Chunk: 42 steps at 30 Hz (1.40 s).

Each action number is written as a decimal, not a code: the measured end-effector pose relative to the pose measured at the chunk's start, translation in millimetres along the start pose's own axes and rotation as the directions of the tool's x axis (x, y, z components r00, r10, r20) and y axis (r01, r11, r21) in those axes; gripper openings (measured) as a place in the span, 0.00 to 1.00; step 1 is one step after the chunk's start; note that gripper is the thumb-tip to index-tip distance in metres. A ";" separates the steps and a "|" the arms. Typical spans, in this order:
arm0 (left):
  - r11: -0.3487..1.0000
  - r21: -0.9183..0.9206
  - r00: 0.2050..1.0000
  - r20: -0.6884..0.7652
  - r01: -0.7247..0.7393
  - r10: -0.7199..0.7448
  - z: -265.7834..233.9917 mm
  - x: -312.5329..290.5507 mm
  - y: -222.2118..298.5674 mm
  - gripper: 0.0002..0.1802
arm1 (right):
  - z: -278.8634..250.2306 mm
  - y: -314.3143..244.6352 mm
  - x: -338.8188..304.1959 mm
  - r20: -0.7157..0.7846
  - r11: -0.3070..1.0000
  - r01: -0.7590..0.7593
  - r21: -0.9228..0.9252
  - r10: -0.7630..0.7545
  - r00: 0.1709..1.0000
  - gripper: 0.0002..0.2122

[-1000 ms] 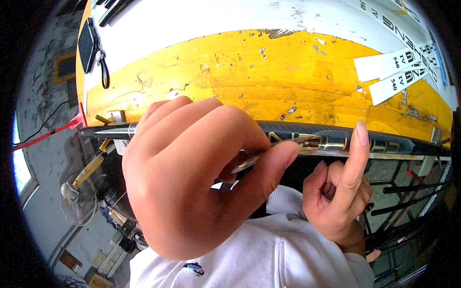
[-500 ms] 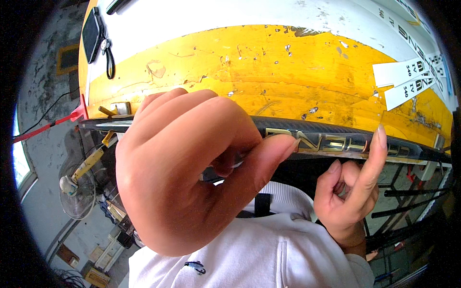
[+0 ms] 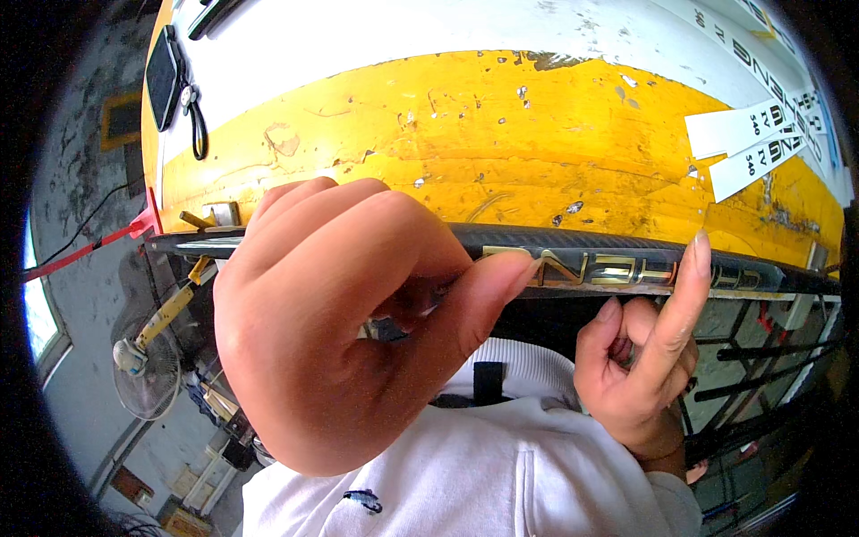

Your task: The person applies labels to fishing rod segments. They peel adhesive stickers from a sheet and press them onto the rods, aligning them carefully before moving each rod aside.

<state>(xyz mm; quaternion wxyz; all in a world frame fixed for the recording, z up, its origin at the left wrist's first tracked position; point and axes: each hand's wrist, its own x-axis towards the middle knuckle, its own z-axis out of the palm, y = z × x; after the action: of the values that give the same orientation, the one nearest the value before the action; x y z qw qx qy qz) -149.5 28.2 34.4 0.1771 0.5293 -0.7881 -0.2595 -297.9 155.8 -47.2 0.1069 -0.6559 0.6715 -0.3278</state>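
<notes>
A long black strip with a carbon weave [image 3: 586, 240] runs across in front of me, along the near edge of the table. Raised gold lettering [image 3: 608, 267] shows on its side, set in a glossy clear band. My left hand [image 3: 331, 313] is closed, large in view, its fingers curled and its thumb tip laid on the strip beside the gold letters. Whatever lies inside those curled fingers is hidden. Farther right, my right hand [image 3: 644, 367] points up, its index fingertip against the lettering. Its other fingers are bent in, with nothing seen between them and the thumb.
The worn yellow and white table [image 3: 376, 125] bears a black phone [image 3: 164, 79] with a strap at far left. Printed white decal sheets [image 3: 747, 161] lie at right. A small metal clamp-like piece [image 3: 221, 213] sits near the left edge; a fan [image 3: 146, 376] stands beyond.
The whole view has shifted slightly, so most things sit a little more to the left. Both hands keep nearly the same pose and place along the lettering.
</notes>
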 end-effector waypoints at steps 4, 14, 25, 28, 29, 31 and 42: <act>1.000 0.010 1.000 -0.008 -0.007 0.007 1.2 -0.1 -1.3 0.24 | -2.4 0.0 -0.3 0.013 0.999 0.011 -0.030 -0.011 1.000 0.29; 1.000 0.002 1.000 -0.002 0.005 -0.005 -0.5 -0.9 0.7 0.23 | 6.7 -11.9 20.6 0.116 0.977 0.211 -0.028 -0.207 0.971 0.29; 0.986 0.008 0.980 0.104 -0.169 0.168 -9.9 6.3 -11.2 0.22 | 15.9 -14.0 13.2 -0.051 0.995 0.101 -0.013 -0.101 0.994 0.30; 0.981 -0.004 0.974 0.112 -0.196 0.195 -10.8 6.6 -13.7 0.21 | 15.3 -14.5 12.3 -0.040 0.995 0.102 0.000 -0.102 0.994 0.31; 0.977 -0.003 0.971 0.110 -0.215 0.214 -11.0 6.8 -14.5 0.21 | 14.5 -14.5 11.9 -0.031 0.995 0.102 0.005 -0.102 0.994 0.31; 0.972 -0.027 0.965 0.124 -0.231 0.233 -11.2 7.4 -16.2 0.21 | 13.2 -13.9 11.1 -0.007 0.995 0.096 0.011 -0.096 0.995 0.32; 0.966 -0.025 0.959 0.110 -0.259 0.260 -9.6 7.6 -17.5 0.22 | 7.8 -15.4 17.7 0.070 0.993 0.117 0.025 -0.118 0.991 0.32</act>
<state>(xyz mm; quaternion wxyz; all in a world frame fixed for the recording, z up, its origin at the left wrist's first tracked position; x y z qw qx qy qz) -134.0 13.7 31.7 0.1679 0.4052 -0.8580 -0.2674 -283.0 137.8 -39.1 0.1183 -0.7044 0.6240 -0.3168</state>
